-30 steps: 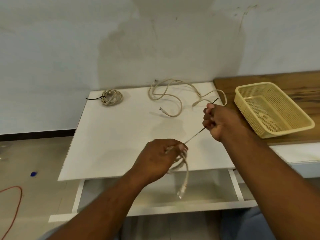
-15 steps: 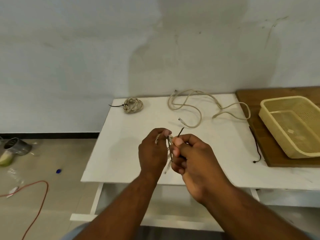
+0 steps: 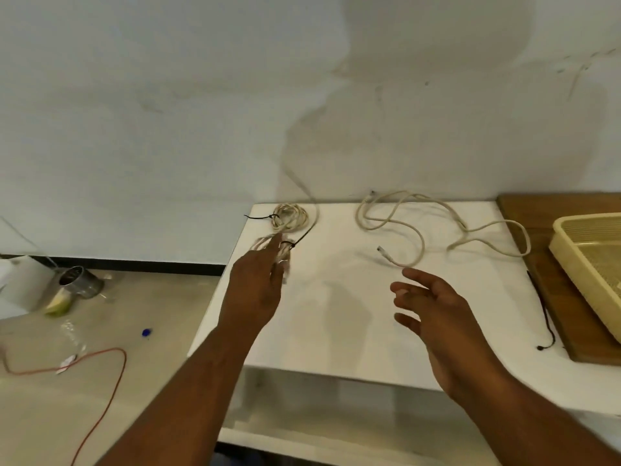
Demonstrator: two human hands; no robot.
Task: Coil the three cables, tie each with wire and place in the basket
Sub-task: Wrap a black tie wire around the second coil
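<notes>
At centre left, the tied coil [image 3: 281, 253] is best laid flat on the tabletop [image 3: 353, 314]. Whether it is gripped by the left hand [image 3: 255, 287] cannot be told. The fingers of the right hand [image 3: 437, 307] are spread, empty.

Table [image 3: 336, 317]: tied cable coil [image 3: 291, 216] at back-left corner. Second coil [image 3: 285, 255] is just in front of it, at the left hand's [image 3: 255, 290] fingertips; too blurred to tell if they touch. Loose cable [image 3: 420, 227] spreads from back-centre to back-right. Wire tie [image 3: 546, 317] lies along the right edge, beside the wooden board [image 3: 551, 290] to the table's right. Basket [image 3: 571, 264] sits on the board. Right hand [image 3: 433, 307] is over table front-centre, apart from the cables. On the floor to the left: tin can [image 3: 79, 282], with a cord [image 3: 100, 381] nearer the camera.
</notes>
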